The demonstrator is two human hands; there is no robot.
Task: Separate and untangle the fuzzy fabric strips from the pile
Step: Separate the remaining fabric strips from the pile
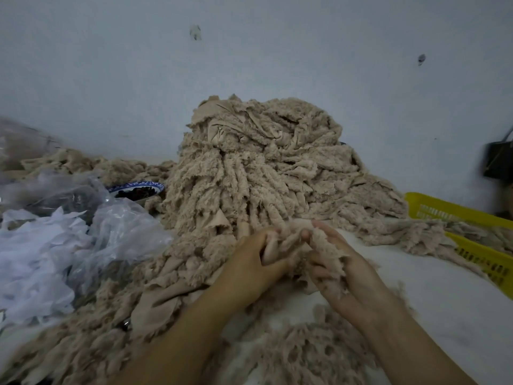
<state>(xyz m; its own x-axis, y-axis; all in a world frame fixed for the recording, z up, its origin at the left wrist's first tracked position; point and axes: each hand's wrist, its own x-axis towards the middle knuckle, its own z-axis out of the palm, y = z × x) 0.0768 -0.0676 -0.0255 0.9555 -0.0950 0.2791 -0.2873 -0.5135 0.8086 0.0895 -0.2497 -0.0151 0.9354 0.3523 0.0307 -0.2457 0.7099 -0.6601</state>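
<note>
A tall pile of beige fuzzy fabric strips (pixel 258 162) rises against the wall at the centre. At its foot, both my hands work on one bunch of strips (pixel 294 245). My left hand (pixel 249 265) grips strips between its curled fingers. My right hand (pixel 341 268) curls around a fluffy clump of the same bunch, touching the left hand's fingertips. More strips spread loosely under my forearms (pixel 299 345) and to the lower left (pixel 83 337).
Crumpled clear plastic bags with white scraps (pixel 55 245) lie at the left. A blue-and-white bowl of dark bits (pixel 136 188) sits behind them. A yellow slotted basket (pixel 472 234) stands at the right, strips draped over it. A dark bag (pixel 498 159) rests against the wall.
</note>
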